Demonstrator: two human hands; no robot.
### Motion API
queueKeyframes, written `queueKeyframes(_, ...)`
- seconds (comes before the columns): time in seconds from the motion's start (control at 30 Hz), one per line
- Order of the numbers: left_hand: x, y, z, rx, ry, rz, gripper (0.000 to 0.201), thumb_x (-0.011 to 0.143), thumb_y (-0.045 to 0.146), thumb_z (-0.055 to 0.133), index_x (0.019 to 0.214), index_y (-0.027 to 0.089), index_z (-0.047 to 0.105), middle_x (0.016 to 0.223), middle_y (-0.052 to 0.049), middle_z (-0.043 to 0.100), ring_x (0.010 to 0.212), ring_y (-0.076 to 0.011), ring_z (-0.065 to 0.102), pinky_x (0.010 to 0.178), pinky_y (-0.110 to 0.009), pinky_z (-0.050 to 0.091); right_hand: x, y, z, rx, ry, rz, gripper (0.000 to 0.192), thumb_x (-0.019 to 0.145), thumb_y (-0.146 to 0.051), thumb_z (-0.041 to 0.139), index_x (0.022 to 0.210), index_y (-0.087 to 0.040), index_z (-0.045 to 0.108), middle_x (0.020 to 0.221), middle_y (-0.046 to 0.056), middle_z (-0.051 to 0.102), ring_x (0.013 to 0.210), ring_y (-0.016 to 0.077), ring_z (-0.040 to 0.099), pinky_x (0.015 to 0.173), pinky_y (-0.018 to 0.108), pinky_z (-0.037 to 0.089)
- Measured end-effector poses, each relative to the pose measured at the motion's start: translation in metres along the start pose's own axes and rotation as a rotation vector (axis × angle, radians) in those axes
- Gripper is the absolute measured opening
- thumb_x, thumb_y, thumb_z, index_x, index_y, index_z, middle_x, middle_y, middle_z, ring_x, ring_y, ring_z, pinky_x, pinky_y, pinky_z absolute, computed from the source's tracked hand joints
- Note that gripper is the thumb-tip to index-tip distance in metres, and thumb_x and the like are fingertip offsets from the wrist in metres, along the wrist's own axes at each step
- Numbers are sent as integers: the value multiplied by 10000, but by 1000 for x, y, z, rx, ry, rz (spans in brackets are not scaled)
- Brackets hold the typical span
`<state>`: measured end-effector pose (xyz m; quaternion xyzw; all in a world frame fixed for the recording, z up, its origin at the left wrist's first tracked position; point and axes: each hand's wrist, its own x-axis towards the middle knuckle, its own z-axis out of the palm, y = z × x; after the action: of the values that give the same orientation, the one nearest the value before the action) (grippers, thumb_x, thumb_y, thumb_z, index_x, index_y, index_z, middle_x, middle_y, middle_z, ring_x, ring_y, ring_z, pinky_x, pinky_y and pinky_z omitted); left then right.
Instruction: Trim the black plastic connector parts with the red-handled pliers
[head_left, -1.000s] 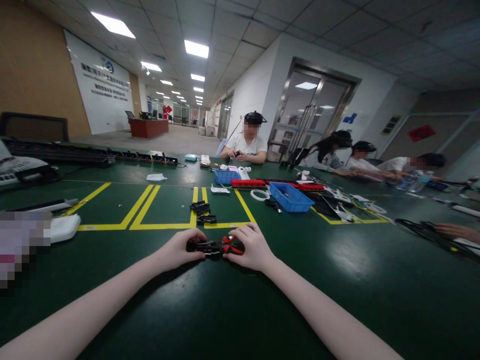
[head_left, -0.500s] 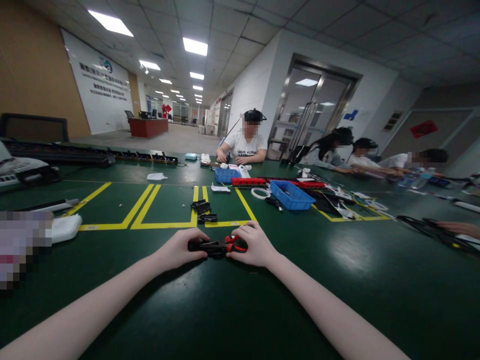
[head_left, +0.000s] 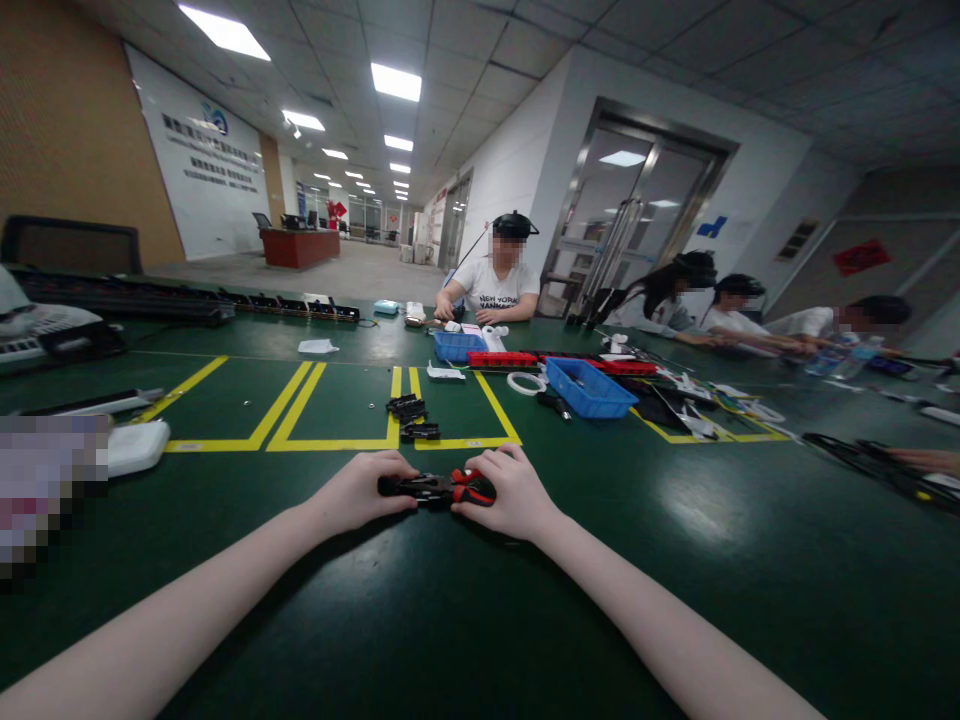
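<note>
My right hand [head_left: 504, 492] is closed around the red and black handles of a pair of pliers [head_left: 466, 487]. The jaws point left, toward my left hand [head_left: 373, 488]. Between thumb and fingers, my left hand grips a small black plastic part [head_left: 397, 486], and the plier jaws meet it. Exactly where the jaws bite is too small to make out. Just beyond my hands lie several similar black parts [head_left: 409, 410] in a loose pile on the green table [head_left: 360, 620].
Yellow tape [head_left: 337, 446] marks boxes on the table. A blue bin [head_left: 589, 390] stands right of centre, near a white cable coil [head_left: 526, 383] and red strips [head_left: 502, 359]. A white case [head_left: 135, 448] lies left. Across the table sits a person [head_left: 499, 285]; others work at the right.
The view has shifted slightly. Both hands keep their grip on the pliers and the black part, with hardly any movement.
</note>
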<state>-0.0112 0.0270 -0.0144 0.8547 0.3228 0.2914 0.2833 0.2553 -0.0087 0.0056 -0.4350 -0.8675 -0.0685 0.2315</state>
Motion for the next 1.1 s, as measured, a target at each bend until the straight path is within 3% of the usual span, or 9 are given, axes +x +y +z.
queueKeyframes(0.4, 0, 3, 0, 101, -27, -6, 228, 807, 318, 694, 1003, 203, 688, 951, -36, 675, 845, -194, 622, 763, -294, 477, 0, 2, 2, 44, 44, 8, 422, 722, -506, 725, 998, -208, 609, 1009, 70, 688, 933, 236, 621, 912, 413, 349)
queueKeyframes(1.1, 0, 1, -1, 103, -20, 55, 290, 820, 299, 696, 1093, 204, 671, 1078, -70, 682, 967, -220, 645, 891, -356, 506, 0, 5, 2, 49, 16, 8, 408, 706, -500, 748, 945, -198, 613, 987, 70, 694, 901, 228, 630, 894, 400, 357)
